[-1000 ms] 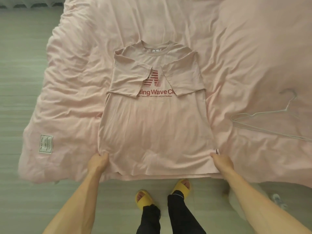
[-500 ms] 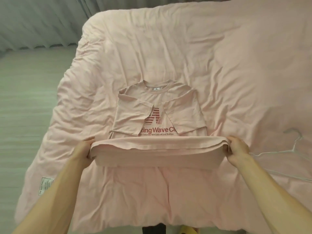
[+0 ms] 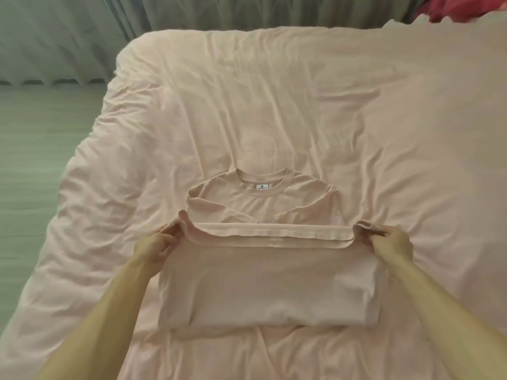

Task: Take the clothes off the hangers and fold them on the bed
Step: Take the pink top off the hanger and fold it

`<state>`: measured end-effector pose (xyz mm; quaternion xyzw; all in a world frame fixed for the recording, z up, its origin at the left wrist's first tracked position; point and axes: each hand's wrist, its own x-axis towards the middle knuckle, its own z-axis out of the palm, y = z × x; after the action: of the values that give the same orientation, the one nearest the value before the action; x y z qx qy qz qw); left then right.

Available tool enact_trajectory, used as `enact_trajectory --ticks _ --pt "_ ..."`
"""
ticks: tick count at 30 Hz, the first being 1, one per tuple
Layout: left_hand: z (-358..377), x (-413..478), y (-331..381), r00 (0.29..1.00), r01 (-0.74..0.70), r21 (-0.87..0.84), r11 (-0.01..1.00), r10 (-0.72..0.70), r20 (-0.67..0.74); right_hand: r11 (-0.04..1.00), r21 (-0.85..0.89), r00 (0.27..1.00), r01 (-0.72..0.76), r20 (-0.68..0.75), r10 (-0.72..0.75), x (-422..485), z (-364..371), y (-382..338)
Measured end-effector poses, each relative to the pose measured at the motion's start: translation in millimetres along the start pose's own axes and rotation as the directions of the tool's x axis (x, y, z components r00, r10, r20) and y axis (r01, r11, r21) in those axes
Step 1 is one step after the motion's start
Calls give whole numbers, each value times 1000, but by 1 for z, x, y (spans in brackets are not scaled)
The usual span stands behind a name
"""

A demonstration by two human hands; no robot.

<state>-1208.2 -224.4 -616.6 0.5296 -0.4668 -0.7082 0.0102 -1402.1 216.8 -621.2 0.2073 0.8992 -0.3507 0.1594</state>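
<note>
Your left hand (image 3: 155,246) and right hand (image 3: 391,242) each pinch a corner of the T-shirt (image 3: 263,286) hem (image 3: 271,237); lay it level at the collar (image 3: 262,191), edges square.

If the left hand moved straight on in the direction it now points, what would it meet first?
Most likely the shirt's folded sleeve, just beyond the hem corner that the left hand pinches, though one view leaves the height unclear.

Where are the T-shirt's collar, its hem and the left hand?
T-shirt collar (image 3: 262,193): head view, centre of front ribbing.
T-shirt hem (image 3: 269,233): head view, middle of the folded-over edge.
left hand (image 3: 153,248): head view, back of the hand.
</note>
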Motion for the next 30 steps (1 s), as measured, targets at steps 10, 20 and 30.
enact_trajectory --ticks 10,20,30 --pt "16 82 4 851 -152 396 906 323 -414 990 -94 983 107 -140 -120 86 44 -40" --pt "58 162 29 817 -116 646 755 442 -370 986 -136 993 93 -54 -101 163 95 -57" --pt "61 180 54 870 -211 593 777 426 -249 985 -114 988 131 -61 -139 184 93 -79"
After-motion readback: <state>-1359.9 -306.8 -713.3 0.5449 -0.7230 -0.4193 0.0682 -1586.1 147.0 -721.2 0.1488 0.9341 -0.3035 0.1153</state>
